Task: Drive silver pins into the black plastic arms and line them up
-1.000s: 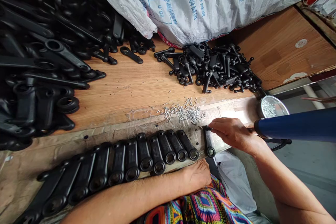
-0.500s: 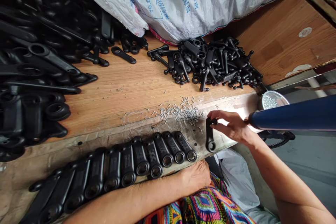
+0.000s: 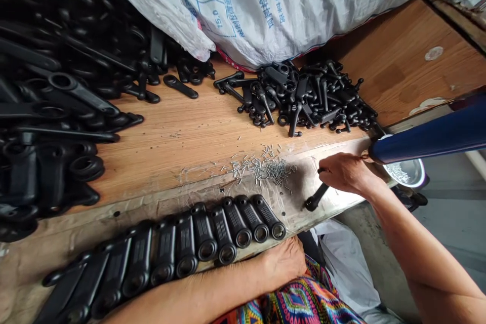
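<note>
My right hand (image 3: 343,174) is closed round a black crank handle (image 3: 316,198) above the worktop's front strip. Its ringed end points down to the left, and the fingers hide its other end. My left hand (image 3: 290,258) lies low at the worktop's edge by the patterned clothing; its fingers are hidden. Beside that hand, several black crank arms (image 3: 235,223) lie in a slanting row, ringed ends towards me. Small metal pins (image 3: 271,167) are scattered left of my right hand. A blue cylinder (image 3: 429,136) reaches in from the right, its end close to my right wrist.
Black handles with small knobs (image 3: 299,96) are heaped at the back. A larger pile of black arms (image 3: 56,86) fills the left. White printed sacks (image 3: 273,10) stand behind. A round metal bowl (image 3: 415,174) of small metal pieces sits at the right, partly behind the blue cylinder.
My right hand has moved slightly right and turned over, tilting the crank handle from nearly upright to slanting. The blue cylinder has shifted up and right. My left hand stays put.
</note>
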Demonstrator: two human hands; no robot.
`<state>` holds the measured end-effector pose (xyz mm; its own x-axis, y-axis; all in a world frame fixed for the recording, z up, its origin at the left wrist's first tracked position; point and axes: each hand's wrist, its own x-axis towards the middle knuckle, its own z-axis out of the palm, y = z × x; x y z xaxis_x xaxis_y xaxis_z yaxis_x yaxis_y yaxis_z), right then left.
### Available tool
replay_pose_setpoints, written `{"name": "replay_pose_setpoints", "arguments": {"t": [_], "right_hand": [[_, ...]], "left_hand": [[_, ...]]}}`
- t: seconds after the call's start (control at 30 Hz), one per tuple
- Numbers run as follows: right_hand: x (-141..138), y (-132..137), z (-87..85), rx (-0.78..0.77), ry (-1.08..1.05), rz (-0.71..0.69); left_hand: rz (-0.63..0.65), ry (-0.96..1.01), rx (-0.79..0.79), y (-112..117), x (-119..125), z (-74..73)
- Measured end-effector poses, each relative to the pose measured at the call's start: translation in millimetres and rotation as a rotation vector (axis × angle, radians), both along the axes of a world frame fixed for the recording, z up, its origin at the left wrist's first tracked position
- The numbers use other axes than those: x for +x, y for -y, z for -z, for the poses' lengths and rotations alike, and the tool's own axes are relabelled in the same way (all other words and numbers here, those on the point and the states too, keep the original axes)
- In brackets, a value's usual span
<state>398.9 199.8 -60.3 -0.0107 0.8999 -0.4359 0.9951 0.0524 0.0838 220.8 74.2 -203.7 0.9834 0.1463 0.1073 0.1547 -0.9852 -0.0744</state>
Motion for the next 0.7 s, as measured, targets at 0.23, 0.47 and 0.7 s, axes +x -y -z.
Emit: {"name": "replay_pose_setpoints", "arguments": {"t": [0.23, 0.47, 0.7], "right_hand": [[14.3, 10.3, 2.8, 0.089, -0.269, -0.060], [22.0, 18.1, 36.7, 0.333, -0.522, -0.299], [-36.6, 43.2, 46.0, 0.399, -0.615, -0.600]], "left_hand": [[0.006, 0.020, 0.007, -0.5, 0.9, -0.8], [-0.020, -0.014, -0.090, 2.9, 1.6, 1.1], [0.065, -0.086, -0.198, 4.8, 8.4, 11.6]]}}
